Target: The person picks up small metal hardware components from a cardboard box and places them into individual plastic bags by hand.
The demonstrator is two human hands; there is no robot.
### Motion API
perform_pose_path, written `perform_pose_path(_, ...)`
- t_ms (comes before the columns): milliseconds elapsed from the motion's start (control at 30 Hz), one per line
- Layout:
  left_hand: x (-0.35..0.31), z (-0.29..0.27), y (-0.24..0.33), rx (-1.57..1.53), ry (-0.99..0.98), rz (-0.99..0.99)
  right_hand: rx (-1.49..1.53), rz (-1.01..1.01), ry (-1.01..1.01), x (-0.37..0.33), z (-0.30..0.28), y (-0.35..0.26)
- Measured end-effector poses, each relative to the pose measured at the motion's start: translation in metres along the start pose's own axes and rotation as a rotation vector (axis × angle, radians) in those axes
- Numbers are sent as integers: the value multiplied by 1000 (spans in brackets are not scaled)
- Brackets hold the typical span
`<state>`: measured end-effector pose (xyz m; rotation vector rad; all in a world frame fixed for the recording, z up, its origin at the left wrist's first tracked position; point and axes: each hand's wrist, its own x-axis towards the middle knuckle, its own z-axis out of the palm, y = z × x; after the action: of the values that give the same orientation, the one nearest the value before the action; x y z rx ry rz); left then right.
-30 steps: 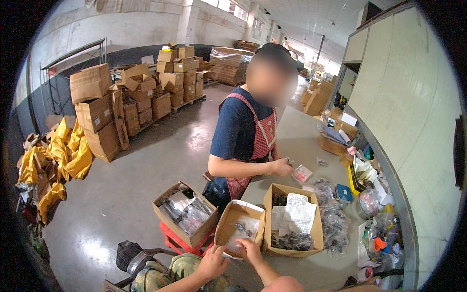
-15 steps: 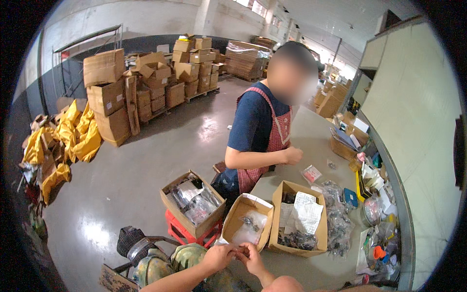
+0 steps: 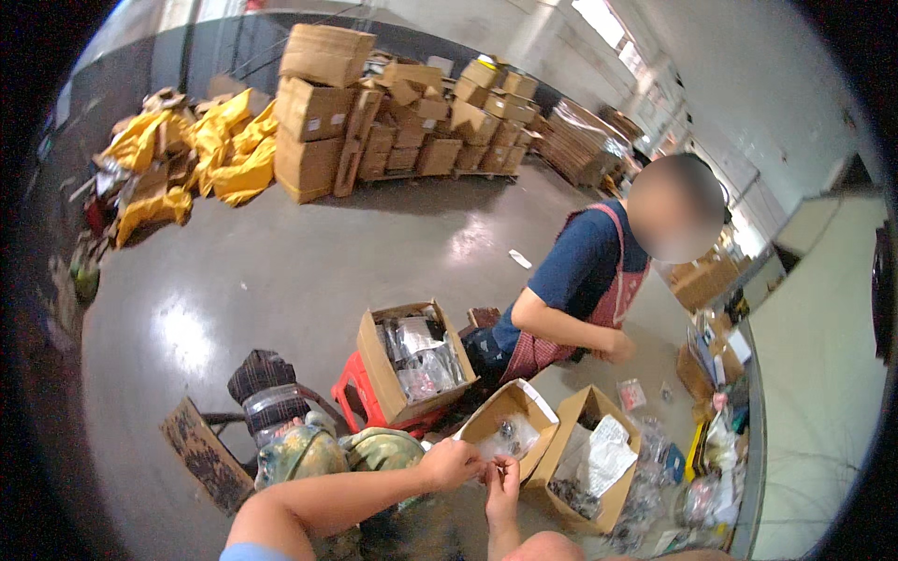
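My left hand (image 3: 453, 465) and my right hand (image 3: 503, 486) meet fingertip to fingertip at the near side of a small open carton (image 3: 537, 400). Both are closed in a pinch; whatever sits between the fingers is too small to make out. Inside that carton lie clear plastic bags (image 3: 516, 439) and a small dark item (image 3: 508, 428). To its right stands a taller cardboard box (image 3: 629, 497) holding dark parts, with written paper sheets (image 3: 608, 453) on top.
On a red stool (image 3: 354, 388) at left rests a box of bagged parts (image 3: 416, 351). A co-worker (image 3: 585, 271) in a checked apron stands across the table. Clear bags (image 3: 645, 467) and clutter line the right side. Stacked cartons (image 3: 313, 112) and yellow sacks (image 3: 234, 140) stand farther off.
My view has turned left and tilted, so the surroundings appear shifted to the right. My hands stay pinched together near the small carton, with more of my left forearm showing.
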<state>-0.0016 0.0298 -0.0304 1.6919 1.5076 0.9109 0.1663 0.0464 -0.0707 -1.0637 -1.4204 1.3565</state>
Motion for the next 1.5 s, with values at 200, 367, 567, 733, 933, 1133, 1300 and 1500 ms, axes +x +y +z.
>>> perform_pose_path(200,0,-11,1,-104,15,-48,-150,-185,49,2,-4,-6)
perform_pose_path(367,4,12,-19,65,-34,-45,-292,-223,25,-2,5,-41)
perform_pose_path(567,-4,4,-8,82,25,6,-657,-508,-27,-15,17,-74)
perform_pose_path(733,-1,16,-16,146,-37,56,-603,-316,-81,-18,10,-76)
perform_pose_path(933,2,20,-22,236,-143,56,-631,-365,-132,-13,11,-80)
perform_pose_path(1133,-1,14,-14,202,-80,78,-641,-316,-138,-13,10,-85)
perform_pose_path(1300,3,18,-20,201,-36,138,-668,-353,-132,-10,0,-75)
perform_pose_path(1500,-2,14,-19,215,-121,154,-583,-222,-247,-7,-18,-41)
